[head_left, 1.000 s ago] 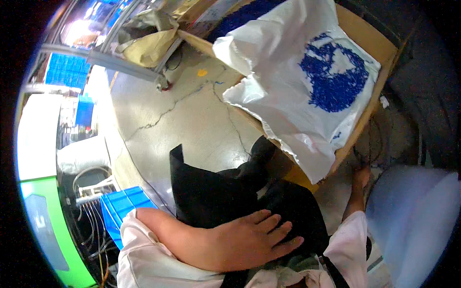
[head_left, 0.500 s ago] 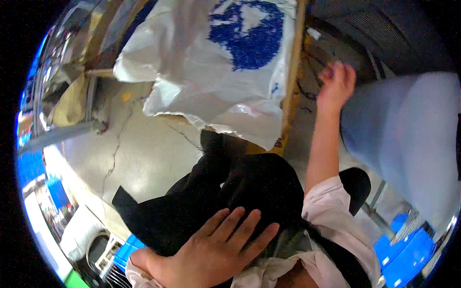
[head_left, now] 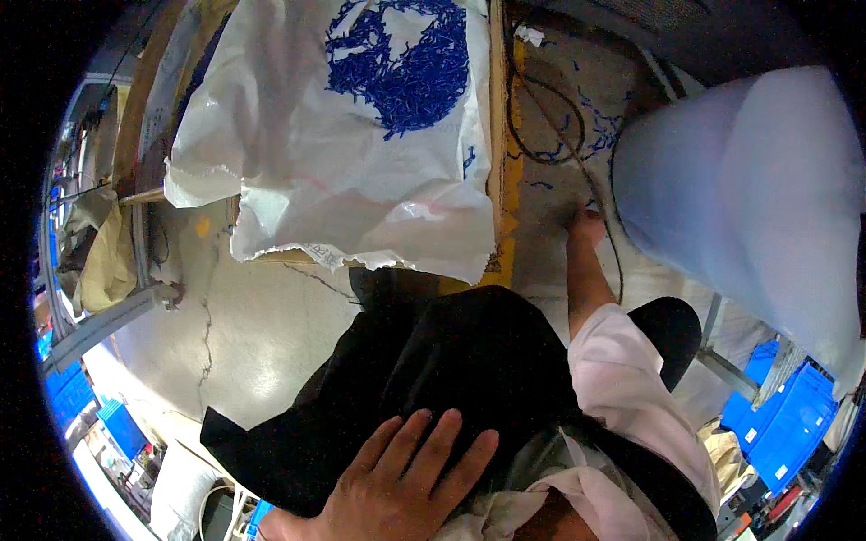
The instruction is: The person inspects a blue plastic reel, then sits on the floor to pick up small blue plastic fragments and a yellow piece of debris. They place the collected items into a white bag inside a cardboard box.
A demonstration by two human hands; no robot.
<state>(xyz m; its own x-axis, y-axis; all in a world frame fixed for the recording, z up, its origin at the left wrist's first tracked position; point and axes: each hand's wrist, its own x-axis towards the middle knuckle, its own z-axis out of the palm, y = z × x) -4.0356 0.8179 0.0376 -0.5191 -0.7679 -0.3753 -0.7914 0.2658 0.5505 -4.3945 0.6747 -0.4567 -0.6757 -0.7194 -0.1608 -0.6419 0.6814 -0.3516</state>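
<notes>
My left hand [head_left: 410, 473] lies flat with fingers spread on the black cloth [head_left: 388, 370] over my lap, holding nothing. My right hand [head_left: 586, 225] reaches down low on the right, close to a dark cable [head_left: 606, 212] near the floor; its fingers are hidden. Ahead of me a torn white plastic sack [head_left: 280, 135] is spread out with its ragged edge toward me. On the sack lies a heap of small dark-blue strip-like pieces [head_left: 419, 86]. More blue pieces [head_left: 604, 135] are scattered on the floor beyond my right hand.
A large pale-blue rounded bundle [head_left: 722, 189] stands close on the right. Blue crates [head_left: 785, 433] sit at the lower right. To the left are a grey metal frame [head_left: 108, 329] and a cracked concrete floor [head_left: 180, 316]. A white scrap [head_left: 529, 36] lies at the far right.
My right hand has moved down and nearer, from beside the sack toward the floor by the cable. The whole view has shifted slightly; my left hand stays on my lap.
</notes>
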